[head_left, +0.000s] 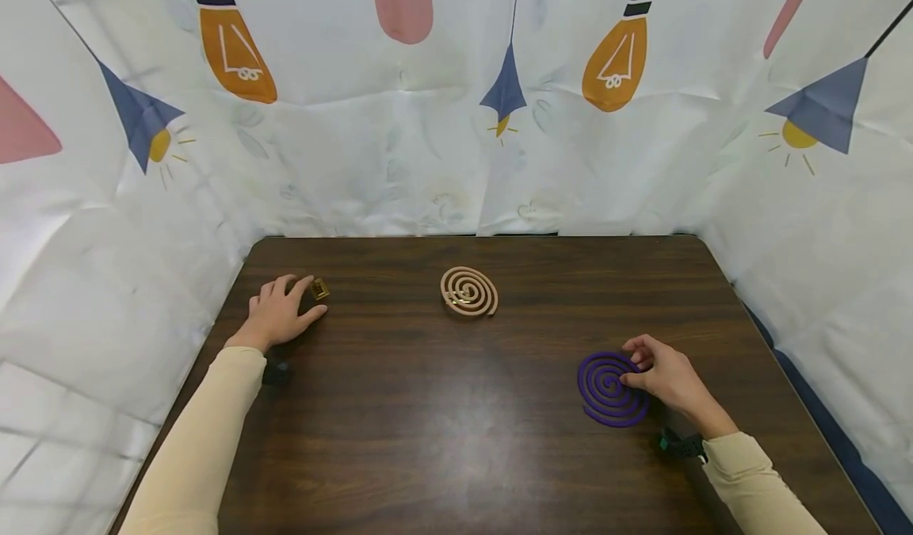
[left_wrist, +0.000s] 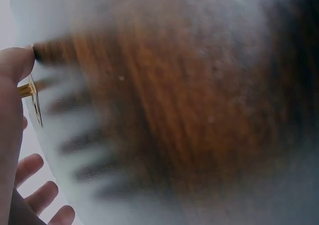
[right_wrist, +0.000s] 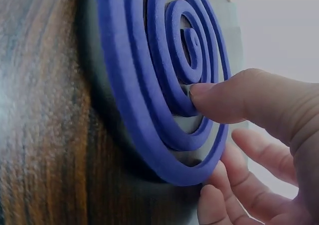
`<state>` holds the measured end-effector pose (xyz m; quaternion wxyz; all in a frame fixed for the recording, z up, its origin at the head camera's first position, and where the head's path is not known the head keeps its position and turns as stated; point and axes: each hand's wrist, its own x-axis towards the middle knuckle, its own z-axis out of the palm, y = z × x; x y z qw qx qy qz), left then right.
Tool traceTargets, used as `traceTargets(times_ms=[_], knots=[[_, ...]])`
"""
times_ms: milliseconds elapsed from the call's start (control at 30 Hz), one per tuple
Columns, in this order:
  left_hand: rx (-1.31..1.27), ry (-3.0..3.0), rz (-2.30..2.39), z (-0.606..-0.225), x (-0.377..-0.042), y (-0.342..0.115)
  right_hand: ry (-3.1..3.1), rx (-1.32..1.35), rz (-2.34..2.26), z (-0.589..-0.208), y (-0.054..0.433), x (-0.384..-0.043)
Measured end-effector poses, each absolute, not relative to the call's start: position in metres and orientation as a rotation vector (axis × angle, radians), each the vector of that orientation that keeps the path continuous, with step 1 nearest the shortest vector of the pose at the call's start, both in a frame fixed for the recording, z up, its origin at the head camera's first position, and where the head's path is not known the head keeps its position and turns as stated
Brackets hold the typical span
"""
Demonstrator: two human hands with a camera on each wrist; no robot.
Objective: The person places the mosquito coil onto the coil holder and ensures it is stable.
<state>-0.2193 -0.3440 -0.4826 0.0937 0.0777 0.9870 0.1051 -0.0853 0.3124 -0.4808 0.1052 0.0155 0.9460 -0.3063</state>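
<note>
My right hand [head_left: 670, 378] pinches a purple mosquito coil [right_wrist: 112, 41] at its right side. The thumb presses on the inner rings, and the other fingers are at the outer edge, partly hidden behind it. At the far left of the table, my left hand [head_left: 276, 315] reaches out with spread, relaxed fingers. Its index fingertip is right at a small gold metal coil stand [head_left: 319, 288]. In the left wrist view the stand appears edge-on beside the thumb, with the other fingers apart from it.
A tan mosquito coil [head_left: 492, 291] lies toward the back middle, with gold metal showing between its rings. The dark wooden table [head_left: 456, 408] has rounded back corners. White printed cloth [head_left: 442, 162] hangs behind it and along both sides.
</note>
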Motion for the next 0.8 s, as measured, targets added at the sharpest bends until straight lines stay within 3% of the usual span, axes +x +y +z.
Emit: traceTargets(times_ms=[800], knots=[[0.217,2.938,0.302,-0.4895,-0.2122,-0.3416,2.61,0.062,-1.037,-0.4749,0.3189,-0.0868]])
